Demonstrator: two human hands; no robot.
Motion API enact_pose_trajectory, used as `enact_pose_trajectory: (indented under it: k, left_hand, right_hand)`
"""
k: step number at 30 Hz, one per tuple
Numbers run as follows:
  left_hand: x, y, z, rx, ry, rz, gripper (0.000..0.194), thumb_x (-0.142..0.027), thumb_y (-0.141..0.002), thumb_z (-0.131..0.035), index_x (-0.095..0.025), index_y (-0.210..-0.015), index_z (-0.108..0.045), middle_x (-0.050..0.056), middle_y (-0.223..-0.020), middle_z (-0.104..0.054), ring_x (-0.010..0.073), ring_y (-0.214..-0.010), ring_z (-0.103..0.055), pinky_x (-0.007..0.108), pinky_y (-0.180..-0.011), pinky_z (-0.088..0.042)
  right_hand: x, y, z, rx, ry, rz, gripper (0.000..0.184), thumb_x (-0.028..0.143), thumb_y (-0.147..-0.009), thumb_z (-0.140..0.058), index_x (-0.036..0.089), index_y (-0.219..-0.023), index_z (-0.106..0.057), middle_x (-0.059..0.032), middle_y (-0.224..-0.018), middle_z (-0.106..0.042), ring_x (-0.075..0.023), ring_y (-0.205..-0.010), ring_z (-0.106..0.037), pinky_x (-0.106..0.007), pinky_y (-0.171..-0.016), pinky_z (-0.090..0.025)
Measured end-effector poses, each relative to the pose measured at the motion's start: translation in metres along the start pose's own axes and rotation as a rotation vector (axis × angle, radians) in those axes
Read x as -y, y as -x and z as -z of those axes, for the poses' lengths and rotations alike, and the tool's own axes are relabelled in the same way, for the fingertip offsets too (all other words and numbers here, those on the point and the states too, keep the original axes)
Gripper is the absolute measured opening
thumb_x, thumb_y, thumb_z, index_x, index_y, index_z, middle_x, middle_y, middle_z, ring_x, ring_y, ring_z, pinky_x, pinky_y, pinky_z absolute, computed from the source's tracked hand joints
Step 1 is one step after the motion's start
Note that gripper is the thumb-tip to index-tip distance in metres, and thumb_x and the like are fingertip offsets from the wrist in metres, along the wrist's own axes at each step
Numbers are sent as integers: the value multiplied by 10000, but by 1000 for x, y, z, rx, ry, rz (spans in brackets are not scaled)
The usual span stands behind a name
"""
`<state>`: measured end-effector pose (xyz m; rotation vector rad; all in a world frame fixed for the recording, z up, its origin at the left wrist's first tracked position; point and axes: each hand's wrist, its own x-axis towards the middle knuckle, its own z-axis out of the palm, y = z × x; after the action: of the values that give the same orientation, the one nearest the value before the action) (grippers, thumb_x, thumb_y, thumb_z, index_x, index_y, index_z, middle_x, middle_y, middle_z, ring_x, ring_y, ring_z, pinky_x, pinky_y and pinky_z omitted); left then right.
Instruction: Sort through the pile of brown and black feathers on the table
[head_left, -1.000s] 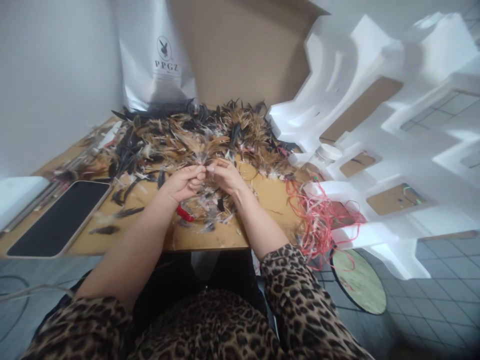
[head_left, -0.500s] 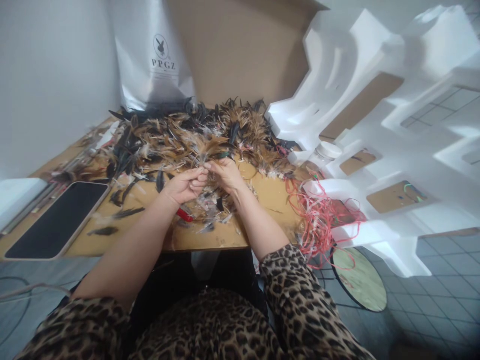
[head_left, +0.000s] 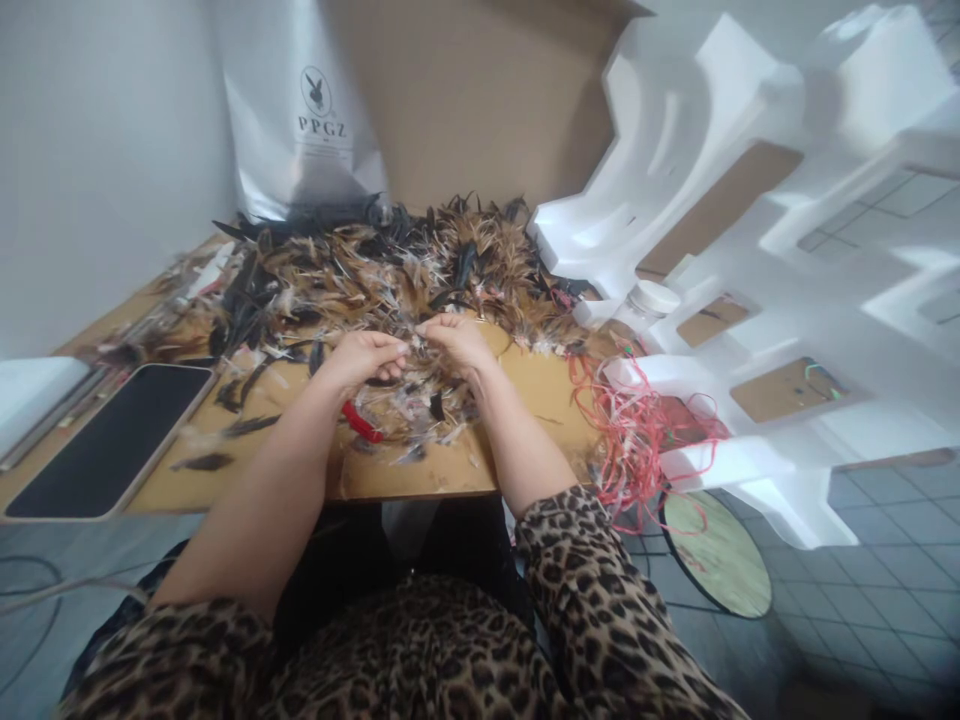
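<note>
Feathers [head_left: 487,240], brown and black, heap across the back of your table [head_left: 544,400] in the head view, the only view there is. At the near side of that heap your left hand [head_left: 364,360] has thumb and forefinger drawn close together, the other fingers loosely curled; whether anything thin is pinched there you cannot tell. Your right hand [head_left: 454,340] is bent at the wrist, thumb and forefinger close too, its tips just apart from the left ones, and again any quill between them is too small to make out. Below your hands lies a litter of feather scraps [head_left: 424,405], with a red piece [head_left: 362,422] just beside it, left of its middle. As for progress, the heap seems to hold plenty that is loose and tangled, so much looks left to handle; on its right side the feathers sit in fuller clumps with pale ends toward you, which may be the part already gathered, though no clear line divides the two. Single dark feathers [head_left: 206,462] lie apart near the phone [head_left: 112,440], while pink-red strings [head_left: 630,440] lie tangled at the right end, against the white foam [head_left: 712,460].
</note>
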<state>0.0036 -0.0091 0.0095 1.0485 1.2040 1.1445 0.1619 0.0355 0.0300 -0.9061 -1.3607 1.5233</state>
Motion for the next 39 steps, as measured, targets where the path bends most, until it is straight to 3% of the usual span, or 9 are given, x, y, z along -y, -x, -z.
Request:
enact_pose_trajectory:
  k: [10,14,25,33,39]
  left_hand:
    - [1,-1,-10,-34,243,-124,215,-275,-573,-746,-97,-671,-678,50,-609,-622,57,-507,-520,151,-446,-363]
    - [1,-1,-12,-43,294,-165,199,-257,-580,-743,-103,-693,-685,43,-638,-623,50,-534,-510,152,-472,-370]
    - [-1,2,-13,-1,244,-204,265,-333,-631,-704,-103,-758,-669,51,-616,-638,67,-501,-536,165,-459,-378]
    - [8,-6,-8,-61,116,-179,233,-298,-602,-716,-94,-711,-688,56,-616,-654,68,-494,-544,180,-506,-418]
    - [19,-15,-4,-87,75,-140,238,-235,-537,-744,-96,-723,-693,59,-615,-661,92,-528,-577,211,-567,-457]
  right_hand:
    - [-21,-13,1,1,10,-85,175,277,-558,-691,123,-601,-620,24,-496,-562,-55,-445,-424,-202,-461,-319]
    - [-19,-11,-1,9,-67,-151,164,255,-555,-695,125,-567,-594,30,-476,-542,-55,-442,-443,-186,-436,-340]
    - [-15,-7,-1,96,-251,-289,87,158,-623,-642,107,-693,-634,21,-521,-586,-45,-490,-491,-154,-470,-405]
    - [-14,-6,3,49,27,-257,80,186,-652,-626,109,-656,-605,14,-502,-573,-62,-452,-488,-181,-446,-384]
    - [-6,-3,7,56,366,-96,128,231,-650,-607,103,-650,-608,62,-443,-485,-21,-398,-341,-174,-438,-272]
